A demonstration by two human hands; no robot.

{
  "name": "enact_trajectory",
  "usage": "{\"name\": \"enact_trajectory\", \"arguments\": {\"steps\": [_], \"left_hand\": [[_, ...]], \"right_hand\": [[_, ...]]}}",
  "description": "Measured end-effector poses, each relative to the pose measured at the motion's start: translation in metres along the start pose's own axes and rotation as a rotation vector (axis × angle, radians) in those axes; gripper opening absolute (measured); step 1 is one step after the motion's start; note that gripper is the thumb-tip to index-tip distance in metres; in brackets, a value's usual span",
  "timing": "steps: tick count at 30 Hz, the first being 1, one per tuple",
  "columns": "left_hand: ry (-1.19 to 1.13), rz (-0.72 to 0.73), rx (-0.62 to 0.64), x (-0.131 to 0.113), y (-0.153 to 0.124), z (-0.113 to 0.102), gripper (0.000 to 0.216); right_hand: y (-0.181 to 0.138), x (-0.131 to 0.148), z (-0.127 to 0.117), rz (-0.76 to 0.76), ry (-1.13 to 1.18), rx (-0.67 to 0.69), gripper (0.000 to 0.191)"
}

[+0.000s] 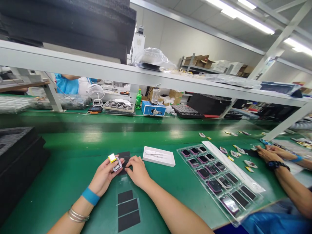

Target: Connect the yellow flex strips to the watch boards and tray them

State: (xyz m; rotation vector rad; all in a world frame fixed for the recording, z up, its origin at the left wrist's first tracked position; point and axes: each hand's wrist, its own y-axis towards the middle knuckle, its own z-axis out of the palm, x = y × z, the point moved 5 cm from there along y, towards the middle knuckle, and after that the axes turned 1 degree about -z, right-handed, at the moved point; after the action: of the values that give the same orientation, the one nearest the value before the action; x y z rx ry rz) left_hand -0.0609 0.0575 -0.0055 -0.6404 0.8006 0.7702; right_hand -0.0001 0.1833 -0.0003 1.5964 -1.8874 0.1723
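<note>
Within the left hand, the casing is pale; the block, yellow-edged.

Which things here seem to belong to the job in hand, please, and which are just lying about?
Likely part of the job:
small casing in the left hand
black sheet by the right hand
black rectangles nearby
clear tray of framed parts

Probably just lying about:
white fan
green bottle
black foam-like stack

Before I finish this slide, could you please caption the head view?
At a green bench, the left hand holds a small device, right hand alongside.
</note>
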Motion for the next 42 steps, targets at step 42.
{"name": "enact_trajectory", "arguments": {"steps": [42], "left_hand": [[0.243,-0.159,0.066,0.013,-0.011,0.009,0.046]], "right_hand": [[-0.013,0.017,-0.015,0.03,0.82,0.02,0.017]]}}
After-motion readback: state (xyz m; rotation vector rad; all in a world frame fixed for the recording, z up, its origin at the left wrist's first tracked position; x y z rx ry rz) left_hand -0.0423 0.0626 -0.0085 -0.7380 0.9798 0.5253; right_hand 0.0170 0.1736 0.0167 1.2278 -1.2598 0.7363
